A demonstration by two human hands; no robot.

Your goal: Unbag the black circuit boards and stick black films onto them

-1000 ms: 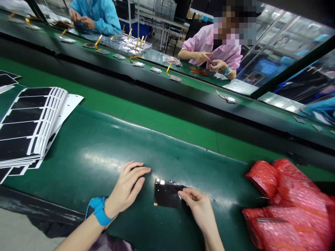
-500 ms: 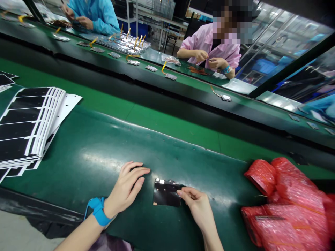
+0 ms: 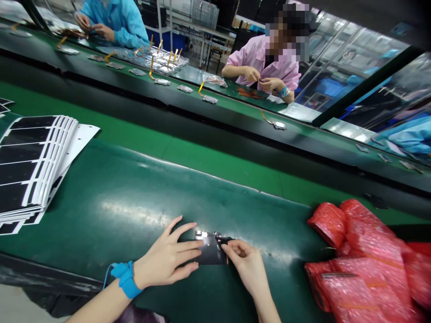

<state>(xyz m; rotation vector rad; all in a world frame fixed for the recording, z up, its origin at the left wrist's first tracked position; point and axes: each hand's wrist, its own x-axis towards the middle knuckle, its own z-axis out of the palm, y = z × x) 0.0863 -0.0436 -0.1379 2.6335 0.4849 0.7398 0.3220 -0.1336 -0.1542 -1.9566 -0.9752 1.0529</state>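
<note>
Black rectangular panel (image 3: pixel 210 251) on the green table (image 3: pixel 111 197), near the middle of its near side. The left hand (image 3: pixel 164 258), earlier apart, now lies wide-fingered over the panel's left end; the right hand (image 3: pixel 247 264) narrowly pinches its right edge: both now engage it.

The left hand (image 3: pixel 166 256) lies palm down, its fingers spread toward 3 o'clock, with the left forearm (image 3: pixel 101 307) coming in from 7 o'clock; the right hand (image 3: pixel 247 264) reaches up from 6 o'clock, its thumb and forefinger (image 3: pixel 232 247) pinched together toward 10 o'clock.
</note>
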